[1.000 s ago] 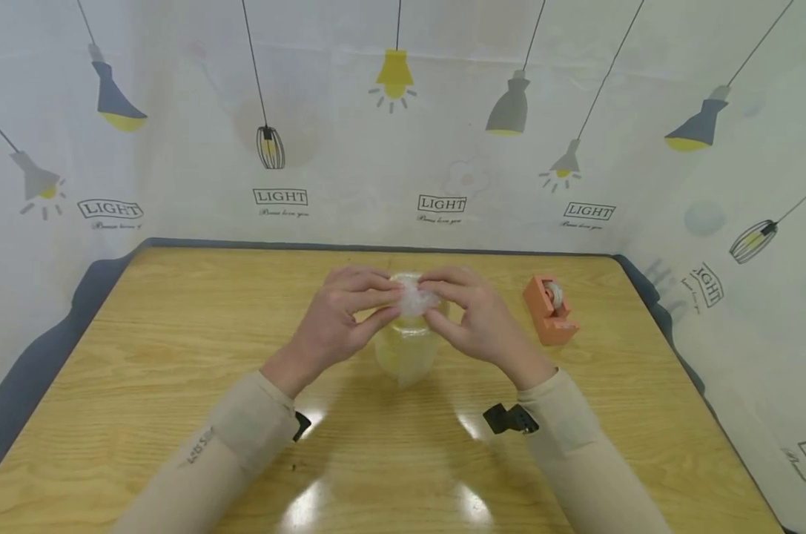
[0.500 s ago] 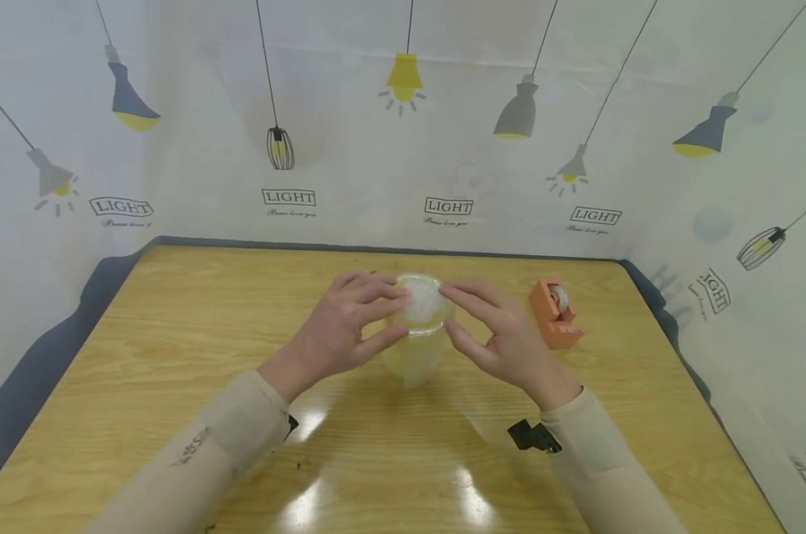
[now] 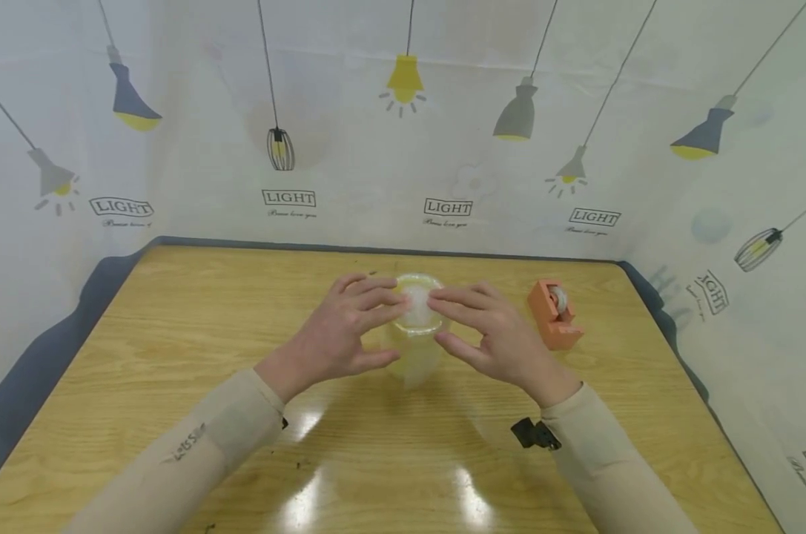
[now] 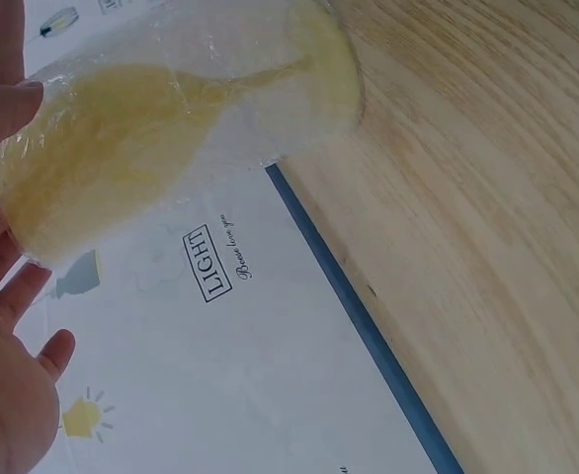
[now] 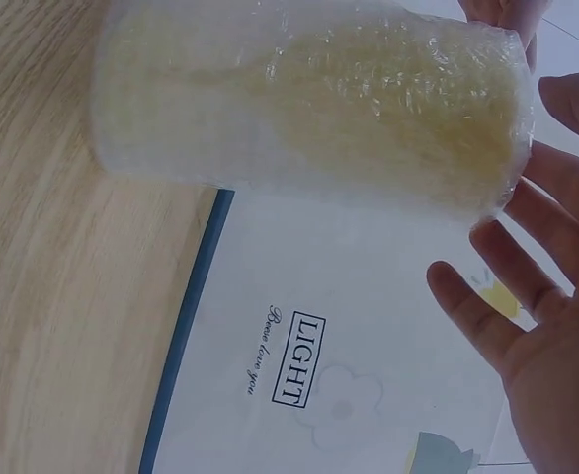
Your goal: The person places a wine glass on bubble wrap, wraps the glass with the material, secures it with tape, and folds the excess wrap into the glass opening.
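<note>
A yellow wine glass [image 5: 388, 118] wrapped in bubble wrap [image 3: 417, 357] stands upright on the table. Its bowl, stem and foot show through the clear wrap in both wrist views, with the bowl uppermost. My left hand [image 3: 336, 326] is at the left of the wrapped top, fingertips on the wrap over it. From the right, my right hand [image 3: 499, 334] reaches the same top with nearly straight fingers. Both thumbs are spread toward the near side, apart from the other fingers. Neither hand is curled round the glass.
An orange tape dispenser [image 3: 555, 319] with a roll of clear tape stands right of the wrapped glass. The wooden table [image 3: 196, 311] ends at a dark blue edge, with a lamp-printed backdrop [image 3: 349, 133] behind it.
One second ago both hands pinched the gathered wrap at the top. The fingers have since spread and straightened, and the wrap now lies flatter over the top.
</note>
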`<action>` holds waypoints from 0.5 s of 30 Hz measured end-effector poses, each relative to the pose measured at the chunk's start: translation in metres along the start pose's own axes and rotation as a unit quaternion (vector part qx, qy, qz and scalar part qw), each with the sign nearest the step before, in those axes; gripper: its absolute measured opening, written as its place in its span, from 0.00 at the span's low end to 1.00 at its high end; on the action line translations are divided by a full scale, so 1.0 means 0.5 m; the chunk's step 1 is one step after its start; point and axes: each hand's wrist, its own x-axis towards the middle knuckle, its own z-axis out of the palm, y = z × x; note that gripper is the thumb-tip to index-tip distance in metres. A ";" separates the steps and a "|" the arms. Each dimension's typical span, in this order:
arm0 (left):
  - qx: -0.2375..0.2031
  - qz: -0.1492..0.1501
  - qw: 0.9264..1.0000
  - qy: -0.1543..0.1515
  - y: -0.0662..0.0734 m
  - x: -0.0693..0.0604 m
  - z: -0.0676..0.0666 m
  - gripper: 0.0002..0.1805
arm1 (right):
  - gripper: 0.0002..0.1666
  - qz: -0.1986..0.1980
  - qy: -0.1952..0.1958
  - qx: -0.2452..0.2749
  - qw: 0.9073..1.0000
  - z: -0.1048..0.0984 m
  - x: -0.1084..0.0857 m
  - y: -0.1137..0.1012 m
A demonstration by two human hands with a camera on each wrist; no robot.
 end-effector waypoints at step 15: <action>0.015 -0.003 1.000 -0.018 0.007 0.008 0.007 0.25 | 0.24 0.041 -0.075 -0.022 0.996 -0.006 0.021 -0.014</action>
